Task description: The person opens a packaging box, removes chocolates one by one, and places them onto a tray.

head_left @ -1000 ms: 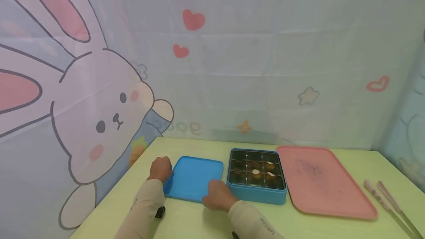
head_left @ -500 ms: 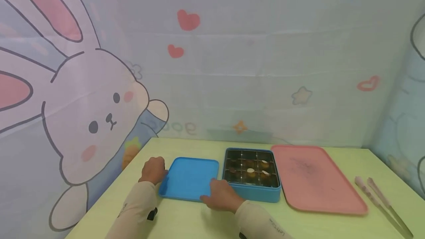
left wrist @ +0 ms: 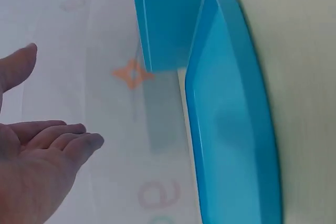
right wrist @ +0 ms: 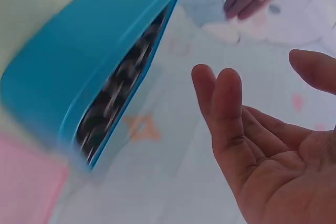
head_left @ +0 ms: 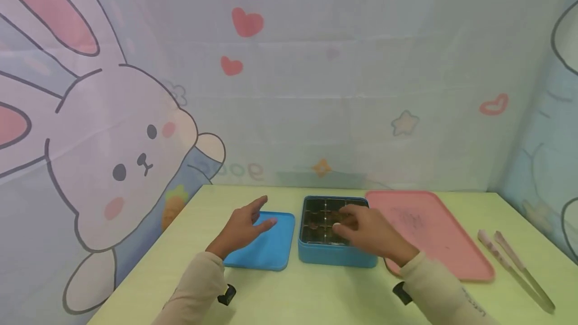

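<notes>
My left hand (head_left: 241,229) hovers above the left part of a shallow blue lid (head_left: 275,252) that lies inside up. Its fingers point out and hold nothing, as the left wrist view also shows. Right of the lid stands a blue box (head_left: 336,255) with a dark divided insert (head_left: 315,219). My right hand (head_left: 377,232) is over the right side of that box and hides several compartments. In the right wrist view its fingers are loosely bent, with nothing between them and the thumb; the box (right wrist: 79,51) is beside them.
A pink tray (head_left: 451,257) lies just right of the box. Two long metal pieces with pale pink handles, like tongs (head_left: 521,265), lie at the table's right. Behind the pale yellow table (head_left: 325,295) hangs a printed cloth (head_left: 316,89).
Both hands have come off the lid. My right hand has moved right, over the box. My left hand has lifted and shifted right above the lid. The lid stays on the table.
</notes>
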Tool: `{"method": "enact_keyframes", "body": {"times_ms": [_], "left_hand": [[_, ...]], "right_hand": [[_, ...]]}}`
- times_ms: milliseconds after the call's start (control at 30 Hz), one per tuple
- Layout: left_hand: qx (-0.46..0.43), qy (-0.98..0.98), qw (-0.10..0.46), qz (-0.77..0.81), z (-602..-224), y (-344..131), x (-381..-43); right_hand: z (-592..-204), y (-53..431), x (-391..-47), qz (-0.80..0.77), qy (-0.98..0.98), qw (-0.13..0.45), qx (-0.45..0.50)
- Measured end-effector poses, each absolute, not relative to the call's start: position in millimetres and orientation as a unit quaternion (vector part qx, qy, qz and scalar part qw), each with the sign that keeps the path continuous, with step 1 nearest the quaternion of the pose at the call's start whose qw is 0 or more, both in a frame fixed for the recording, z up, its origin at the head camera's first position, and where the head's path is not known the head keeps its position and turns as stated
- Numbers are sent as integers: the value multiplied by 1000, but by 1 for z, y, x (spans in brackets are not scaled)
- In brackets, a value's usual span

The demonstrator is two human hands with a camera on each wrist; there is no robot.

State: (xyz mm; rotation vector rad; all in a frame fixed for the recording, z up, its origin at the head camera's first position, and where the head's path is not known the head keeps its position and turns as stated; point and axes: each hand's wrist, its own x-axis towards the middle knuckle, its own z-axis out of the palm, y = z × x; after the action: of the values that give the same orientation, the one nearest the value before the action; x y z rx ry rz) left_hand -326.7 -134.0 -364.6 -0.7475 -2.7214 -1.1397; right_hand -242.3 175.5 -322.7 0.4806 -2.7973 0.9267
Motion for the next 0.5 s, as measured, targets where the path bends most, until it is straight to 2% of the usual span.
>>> {"method": "enact_keyframes", "body": {"times_ms": [333, 500], "left_hand": [[-268, -901, -58, -335, -383, -93, -315], [-281, -896, -85, -333, -391, -77, -314]], "right_hand": [[-333, 315, -232, 198, -971, 123, 46], [-351, 388, -225, 117, -989, 93, -14]]}}
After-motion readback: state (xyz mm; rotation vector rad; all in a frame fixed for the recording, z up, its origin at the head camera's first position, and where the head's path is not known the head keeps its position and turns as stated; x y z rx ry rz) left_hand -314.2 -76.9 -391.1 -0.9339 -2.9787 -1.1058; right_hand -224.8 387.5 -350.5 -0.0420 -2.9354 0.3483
